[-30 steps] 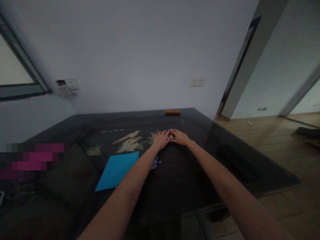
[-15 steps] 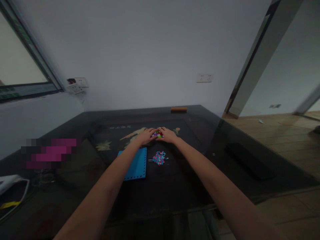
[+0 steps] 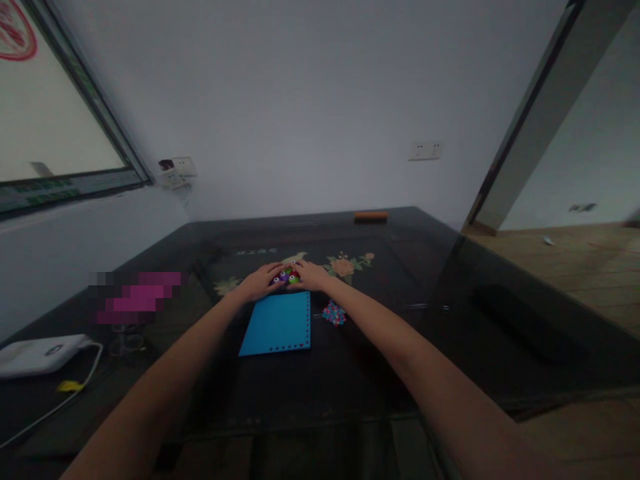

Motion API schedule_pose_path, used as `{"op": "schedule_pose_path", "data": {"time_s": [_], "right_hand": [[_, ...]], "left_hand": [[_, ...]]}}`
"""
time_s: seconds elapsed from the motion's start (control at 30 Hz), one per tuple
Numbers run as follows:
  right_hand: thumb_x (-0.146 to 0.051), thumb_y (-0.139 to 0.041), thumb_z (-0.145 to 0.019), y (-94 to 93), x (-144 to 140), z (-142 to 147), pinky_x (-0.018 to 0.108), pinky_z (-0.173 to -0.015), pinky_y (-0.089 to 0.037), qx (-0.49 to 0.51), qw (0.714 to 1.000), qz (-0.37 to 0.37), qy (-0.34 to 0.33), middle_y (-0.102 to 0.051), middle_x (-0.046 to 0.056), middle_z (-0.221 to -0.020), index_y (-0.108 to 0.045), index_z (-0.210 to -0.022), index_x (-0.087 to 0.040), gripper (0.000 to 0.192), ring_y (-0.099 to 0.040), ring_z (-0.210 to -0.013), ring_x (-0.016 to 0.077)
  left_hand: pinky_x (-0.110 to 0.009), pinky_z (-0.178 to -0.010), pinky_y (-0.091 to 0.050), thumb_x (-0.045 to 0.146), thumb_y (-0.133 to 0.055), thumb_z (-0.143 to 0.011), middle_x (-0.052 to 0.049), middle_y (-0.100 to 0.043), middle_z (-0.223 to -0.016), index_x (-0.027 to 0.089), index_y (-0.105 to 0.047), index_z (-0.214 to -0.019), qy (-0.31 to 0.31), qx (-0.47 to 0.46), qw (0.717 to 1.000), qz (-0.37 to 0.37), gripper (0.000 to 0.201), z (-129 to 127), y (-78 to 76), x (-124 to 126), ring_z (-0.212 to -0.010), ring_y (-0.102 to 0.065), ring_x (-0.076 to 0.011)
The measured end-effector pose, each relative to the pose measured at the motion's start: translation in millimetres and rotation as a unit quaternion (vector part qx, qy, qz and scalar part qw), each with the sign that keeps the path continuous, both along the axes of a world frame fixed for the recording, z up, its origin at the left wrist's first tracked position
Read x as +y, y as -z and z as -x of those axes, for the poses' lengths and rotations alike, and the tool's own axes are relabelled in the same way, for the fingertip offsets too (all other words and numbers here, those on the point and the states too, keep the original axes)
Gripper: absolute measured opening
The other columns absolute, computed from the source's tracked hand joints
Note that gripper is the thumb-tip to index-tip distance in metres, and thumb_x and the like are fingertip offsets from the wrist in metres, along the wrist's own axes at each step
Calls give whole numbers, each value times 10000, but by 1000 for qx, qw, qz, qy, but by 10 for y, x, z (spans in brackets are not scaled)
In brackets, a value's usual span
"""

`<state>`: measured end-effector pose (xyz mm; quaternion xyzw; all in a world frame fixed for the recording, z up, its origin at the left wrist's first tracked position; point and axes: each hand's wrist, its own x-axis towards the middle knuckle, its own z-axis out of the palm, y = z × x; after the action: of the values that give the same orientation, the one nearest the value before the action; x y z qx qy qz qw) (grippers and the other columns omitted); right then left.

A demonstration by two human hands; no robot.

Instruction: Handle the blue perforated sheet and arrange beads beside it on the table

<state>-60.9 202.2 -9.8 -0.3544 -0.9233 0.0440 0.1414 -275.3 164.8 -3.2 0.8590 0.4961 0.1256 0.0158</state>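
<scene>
My left hand [image 3: 259, 283] and my right hand [image 3: 311, 275] rest side by side on the dark glass table [image 3: 450, 280], cupped around a small cluster of coloured beads [image 3: 286, 275], red, purple and green. The fingertips touch the cluster from both sides. Just in front of the hands lies a blue perforated sheet [image 3: 279, 324]. A second small pile of pink and blue beads [image 3: 334, 312] lies to the right of the sheet, partly behind my right forearm.
A white device [image 3: 40, 354] with a white cable sits at the table's left edge. An orange bar [image 3: 371, 216] lies at the far edge by the wall. A dark flat object [image 3: 525, 323] lies on the right. Wooden floor extends to the right.
The view has swung right to left, so hands, blue sheet and bead pile appear shifted left. The hands stay cupped on the coloured cluster. The white device has come into view.
</scene>
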Motion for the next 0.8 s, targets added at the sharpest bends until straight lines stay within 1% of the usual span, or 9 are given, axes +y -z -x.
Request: {"op": "schedule_pose_path", "data": {"time_s": [0.1,0.2,0.37,0.43,0.5,0.57,0.67,0.73,0.8], "right_hand": [[-708,-504,-726,-8,-12,101,509,-900,-432,2,1000,-6,-8,-440,179,-1341,-347,-1372,-214,828,-510,-1130,373],[-704,-513,-722,-13,-3,133,525,-923,-411,1,1000,-6,-14,-430,193,-1352,-352,-1373,-195,842,-488,-1155,377],[-718,-555,-676,2,32,84,516,-982,-366,16,999,8,-45,-380,190,-1400,-294,-1411,-177,949,-360,-1277,371],[-698,-584,-668,-4,40,50,488,-1035,-316,31,998,2,-60,-354,193,-1418,-291,-1414,-152,970,-308,-1316,350],[-663,-601,-684,-38,37,-6,457,-1076,-263,47,997,-3,-66,-330,201,-1433,-302,-1408,-122,952,-268,-1342,330],[-603,-594,-736,-108,19,-110,432,-1092,-244,71,995,0,-63,-329,198,-1437,-319,-1397,-111,869,-261,-1351,303],[-510,-554,-815,-252,-42,-388,413,-1066,-293,127,990,10,-60,-389,168,-1402,-366,-1364,-143,686,-318,-1324,258],[-479,-525,-846,-337,-113,-644,406,-1025,-338,177,983,8,-55,-454,152,-1338,-422,-1309,-159,572,-391,-1267,238],[-438,-530,-854,-383,-221,-926,386,-952,-393,216,975,14,-41,-537,131,-1213,-492,-1206,-163,448,-499,-1133,218]], "left_hand": [[-380,-1079,-267,492,-399,-871,-79,-410,-1413,245,-394,-1362,-15,9,1000,12,550,95,-9,-36,-1276,-389,-233],[-374,-1081,-264,493,-402,-868,-74,-405,-1419,247,-397,-1356,-23,7,1000,18,547,129,-17,-47,-1286,-377,-231],[-363,-1081,-268,493,-392,-873,-67,-389,-1434,251,-376,-1370,-29,-2,999,12,553,133,-20,-61,-1302,-361,-221],[-362,-1083,-263,497,-393,-872,-70,-372,-1446,248,-371,-1373,-30,4,1000,6,560,138,-16,-59,-1305,-358,-220],[-363,-1084,-262,496,-392,-874,-79,-362,-1452,242,-371,-1375,-26,12,1000,-3,562,150,-8,-54,-1307,-357,-224],[-363,-1080,-270,489,-393,-875,-77,-365,-1449,249,-377,-1372,-24,13,1000,-8,552,168,0,-51,-1302,-363,-226],[-361,-1073,-284,476,-398,-874,-64,-374,-1445,262,-394,-1360,-33,9,999,-3,531,197,-15,-57,-1291,-376,-224],[-361,-1077,-280,471,-412,-868,-68,-374,-1443,248,-404,-1353,-32,3,999,-9,534,197,-63,-69,-1291,-376,-227],[-374,-1082,-273,451,-426,-867,-84,-387,-1430,224,-408,-1348,-26,-17,999,-44,532,148,-148,-103,-1287,-377,-236]]}}
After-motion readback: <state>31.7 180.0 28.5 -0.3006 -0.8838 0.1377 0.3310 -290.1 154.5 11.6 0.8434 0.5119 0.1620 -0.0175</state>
